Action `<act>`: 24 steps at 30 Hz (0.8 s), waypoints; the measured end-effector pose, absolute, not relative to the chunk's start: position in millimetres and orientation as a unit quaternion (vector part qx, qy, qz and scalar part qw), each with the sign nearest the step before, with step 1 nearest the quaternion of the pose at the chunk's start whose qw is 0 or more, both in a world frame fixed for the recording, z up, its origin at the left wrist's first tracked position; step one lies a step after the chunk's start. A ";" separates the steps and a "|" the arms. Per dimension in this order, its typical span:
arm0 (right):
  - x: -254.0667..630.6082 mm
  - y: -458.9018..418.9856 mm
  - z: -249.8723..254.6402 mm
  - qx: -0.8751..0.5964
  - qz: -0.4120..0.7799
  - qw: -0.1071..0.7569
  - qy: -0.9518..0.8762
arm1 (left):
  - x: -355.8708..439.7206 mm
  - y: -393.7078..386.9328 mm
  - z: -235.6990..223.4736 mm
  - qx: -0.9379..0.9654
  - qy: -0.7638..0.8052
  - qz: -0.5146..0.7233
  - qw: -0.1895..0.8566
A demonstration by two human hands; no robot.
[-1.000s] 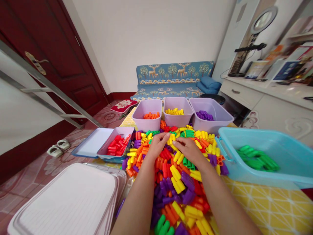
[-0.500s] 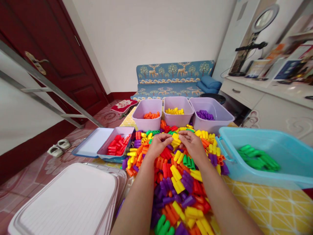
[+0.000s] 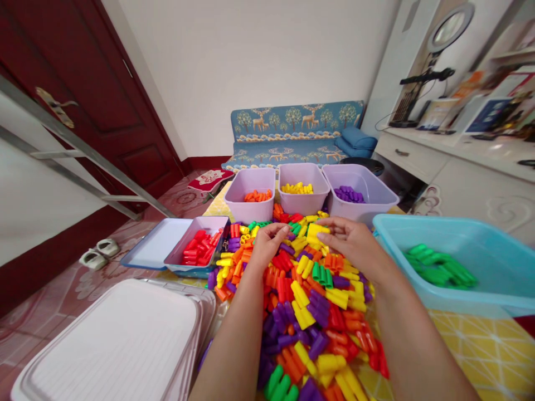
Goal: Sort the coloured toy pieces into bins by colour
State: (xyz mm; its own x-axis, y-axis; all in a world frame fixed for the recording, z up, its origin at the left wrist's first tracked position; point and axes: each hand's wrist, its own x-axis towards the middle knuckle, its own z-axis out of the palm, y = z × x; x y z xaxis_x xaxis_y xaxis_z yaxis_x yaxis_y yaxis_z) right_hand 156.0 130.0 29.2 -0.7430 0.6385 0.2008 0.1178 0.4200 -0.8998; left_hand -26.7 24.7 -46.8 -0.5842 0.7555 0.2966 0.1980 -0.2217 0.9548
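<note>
My right hand [image 3: 353,242] pinches a yellow plastic tube piece [image 3: 316,231] between thumb and fingers, just above the far part of a mixed pile. Left of it, my left hand [image 3: 270,245] is closed over the pile, thumb tip against the curled fingers. Whether anything is between those fingertips is hidden. Under both hands spreads the heap of red, orange, yellow, green and purple tube pieces [image 3: 288,317], many joined side by side. Close below my right hand lies a green joined piece [image 3: 321,275].
Lilac bins hold orange [image 3: 251,209], yellow [image 3: 304,201] and purple pieces [image 3: 361,211] along the far edge. A lidded-type box [image 3: 196,267] with red pieces stands left; a blue tub [image 3: 451,228] with green pieces stands right. Stacked white lids [image 3: 112,340] lie front left.
My hands have moved apart. The yellow tube piece, earlier between both hands, has gone slightly right with my right hand, and my left hand has come off it.
</note>
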 end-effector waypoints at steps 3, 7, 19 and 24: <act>168.6 128.1 38.5 -0.185 0.429 0.132 -0.874 | -26.8 25.3 -47.3 0.406 0.592 0.665 0.203; 159.5 125.7 37.3 -0.177 0.522 0.267 -0.791 | -27.1 26.0 -47.6 0.406 0.601 0.658 0.199; 145.3 153.4 -4.8 -0.317 0.243 0.280 -0.873 | -19.3 23.0 -38.7 0.431 0.650 0.597 0.189; 144.8 161.7 -27.8 -0.308 0.110 0.195 -0.925 | -19.1 22.4 -37.4 0.430 0.648 0.599 0.190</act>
